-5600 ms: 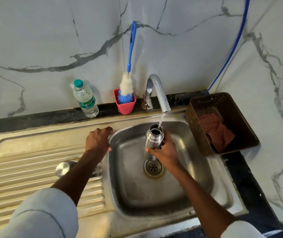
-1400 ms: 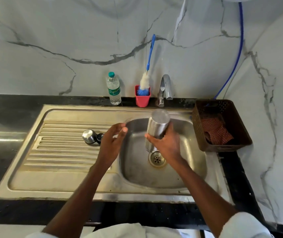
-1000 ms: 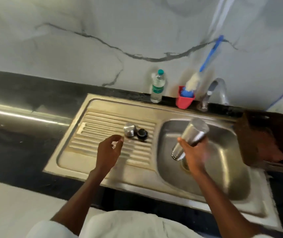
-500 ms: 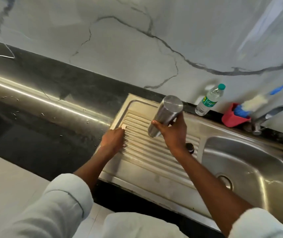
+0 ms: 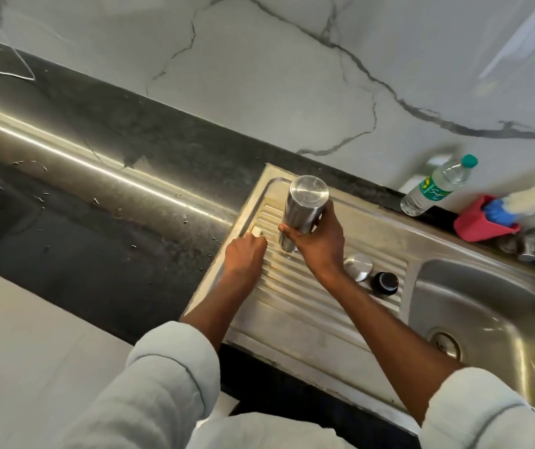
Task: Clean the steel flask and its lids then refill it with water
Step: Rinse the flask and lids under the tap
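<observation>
My right hand (image 5: pixel 321 241) grips the steel flask (image 5: pixel 305 202) upside down, base up, its mouth close to the ridged drainboard (image 5: pixel 308 306) near the left end. My left hand (image 5: pixel 245 254) rests on the drainboard's left edge with its fingers curled on a small pale piece (image 5: pixel 254 233); what that piece is I cannot tell. The steel lid (image 5: pixel 358 266) and the black inner lid (image 5: pixel 385 282) lie side by side on the drainboard, just right of my right wrist.
The sink basin (image 5: pixel 486 306) with its drain lies to the right. Along the back wall stand a plastic water bottle (image 5: pixel 437 186), a red holder (image 5: pixel 476 223) with a blue and white brush (image 5: pixel 499 209), and the tap's base (image 5: pixel 528 244). Black countertop (image 5: pixel 97 222) stretches left.
My right hand carried the upturned flask from over the basin to the drainboard's left end and lowered it. My left hand reached the left edge and closed on the pale piece. The view swung left.
</observation>
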